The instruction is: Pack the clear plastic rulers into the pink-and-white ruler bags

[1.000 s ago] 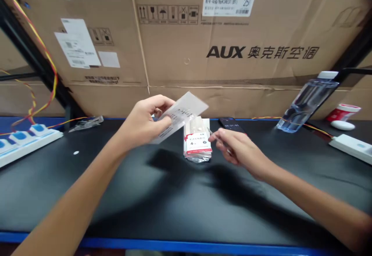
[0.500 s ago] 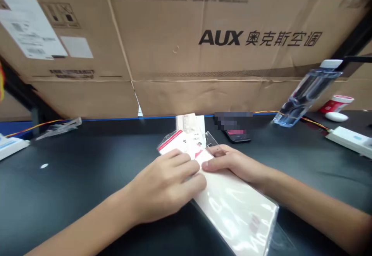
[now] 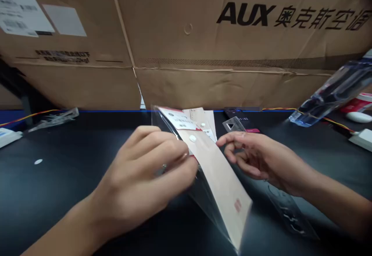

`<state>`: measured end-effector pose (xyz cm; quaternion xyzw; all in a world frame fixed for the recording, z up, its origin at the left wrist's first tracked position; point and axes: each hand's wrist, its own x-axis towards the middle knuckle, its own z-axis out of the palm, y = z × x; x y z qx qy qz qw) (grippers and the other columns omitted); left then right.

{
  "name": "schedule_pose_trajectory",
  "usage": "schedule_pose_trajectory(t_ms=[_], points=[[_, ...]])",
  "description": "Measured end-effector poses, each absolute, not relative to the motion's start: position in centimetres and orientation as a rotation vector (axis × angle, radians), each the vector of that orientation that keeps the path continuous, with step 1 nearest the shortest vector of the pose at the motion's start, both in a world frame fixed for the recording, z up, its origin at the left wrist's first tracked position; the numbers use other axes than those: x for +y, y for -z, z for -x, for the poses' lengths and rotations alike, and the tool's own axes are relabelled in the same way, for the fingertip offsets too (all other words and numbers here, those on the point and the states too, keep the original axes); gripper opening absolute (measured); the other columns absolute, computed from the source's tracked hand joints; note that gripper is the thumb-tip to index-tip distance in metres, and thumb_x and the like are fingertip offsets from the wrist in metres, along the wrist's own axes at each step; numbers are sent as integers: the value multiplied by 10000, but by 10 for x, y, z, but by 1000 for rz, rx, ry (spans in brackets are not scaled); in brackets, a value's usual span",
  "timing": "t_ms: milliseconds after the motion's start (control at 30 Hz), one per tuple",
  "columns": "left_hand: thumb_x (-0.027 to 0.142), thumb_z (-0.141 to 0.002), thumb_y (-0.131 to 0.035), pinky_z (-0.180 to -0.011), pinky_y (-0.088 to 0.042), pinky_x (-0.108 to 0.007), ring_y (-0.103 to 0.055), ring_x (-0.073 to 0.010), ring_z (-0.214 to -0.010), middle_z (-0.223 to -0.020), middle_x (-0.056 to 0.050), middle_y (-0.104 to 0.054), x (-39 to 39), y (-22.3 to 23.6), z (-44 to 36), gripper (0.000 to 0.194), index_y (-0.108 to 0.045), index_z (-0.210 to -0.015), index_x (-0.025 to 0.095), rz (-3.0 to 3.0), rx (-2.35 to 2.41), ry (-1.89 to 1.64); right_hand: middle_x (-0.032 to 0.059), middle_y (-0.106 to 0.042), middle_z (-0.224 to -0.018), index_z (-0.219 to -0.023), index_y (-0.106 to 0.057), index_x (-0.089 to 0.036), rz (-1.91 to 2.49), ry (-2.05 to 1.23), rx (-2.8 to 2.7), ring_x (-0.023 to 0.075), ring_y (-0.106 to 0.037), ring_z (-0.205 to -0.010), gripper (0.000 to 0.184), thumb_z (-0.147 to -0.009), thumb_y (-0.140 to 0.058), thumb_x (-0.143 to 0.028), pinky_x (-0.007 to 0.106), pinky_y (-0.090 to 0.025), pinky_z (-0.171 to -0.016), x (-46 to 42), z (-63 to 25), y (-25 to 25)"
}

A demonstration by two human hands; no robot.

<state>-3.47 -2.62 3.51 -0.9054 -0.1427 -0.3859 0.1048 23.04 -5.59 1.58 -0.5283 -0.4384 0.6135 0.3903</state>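
My left hand (image 3: pixel 151 174) is closed on the near-left side of a clear plastic packet (image 3: pixel 215 163). Inside the packet are a long cream card with a small red mark and a white-and-red printed label at its far end. A clear stencil ruler (image 3: pixel 293 213) with cut-out shapes slants behind my right hand (image 3: pixel 258 155), its triangle end showing past the fingers. The curled lower fingers seem to hold this ruler, while the index finger points toward the packet's edge. Behind the packet lie more pale printed cards (image 3: pixel 207 118), partly covered.
A large cardboard box (image 3: pixel 186 47) walls off the back of the black table (image 3: pixel 72 178). Along the rear are a phone (image 3: pixel 241 117), a tilted water bottle (image 3: pixel 328 89) and a white oval object (image 3: pixel 359 117). A crumpled clear wrapper (image 3: pixel 58 119) and a white disc (image 3: pixel 38 162) lie left.
The packet has tilted up and swung round in my left hand. My right hand has come off it and moved right with the stencil ruler. The view has shifted closer and lower.
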Motion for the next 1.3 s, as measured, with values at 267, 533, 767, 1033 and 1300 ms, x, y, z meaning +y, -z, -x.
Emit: schedule_pose_trajectory(t_ms=[267, 533, 767, 1033, 1300], points=[[-30, -854, -458, -878, -470, -387, -624, -173, -918, -948, -22, -698, -23, -32, 36, 255, -554, -859, 207, 2978, -447, 1178, -16, -456, -491, -875, -739, -174, 1233, -1147, -1258, 95, -353, -425, 499, -981, -426, -547, 250, -305, -439, -56, -242, -28], [-95, -810, -494, -824, -536, -303, -629, -161, -908, -886, -50, -701, -37, -18, 19, 292, -579, -830, 184, 3036, -333, 1362, -22, -503, -566, -862, -715, -217, 957, -939, -1206, 101, -422, -493, 268, -932, -605, -451, 259, -346, -505, -57, -251, -40], [-82, -796, -491, -730, -543, -331, -623, -183, -840, -798, -50, -651, -42, -24, 21, 295, -579, -817, 199, 2992, -327, 1514, -14, -502, -586, -856, -727, -227, 885, -785, -1219, 112, -455, -513, 295, -970, -555, -438, 266, -360, -500, -63, -252, -45], [118, -908, -494, -599, -475, -343, -522, -178, -637, -614, -46, -541, -49, -33, 28, 262, -504, -657, 191, 3285, -384, 1749, 14, -572, -669, -862, -746, -175, 716, -712, -1276, 106, -523, -581, 292, -951, -611, -418, 255, -416, -517, -60, -256, -45], [288, -882, -614, -560, -371, -260, -467, -127, -594, -487, 2, -386, -37, -45, 32, 454, -332, -550, 160, 3647, -239, 2335, 4, -551, -681, -839, -730, -179, 659, -872, -1232, 96, -508, -601, 316, -898, -662, -481, 204, -426, -486, -61, -247, -40]])
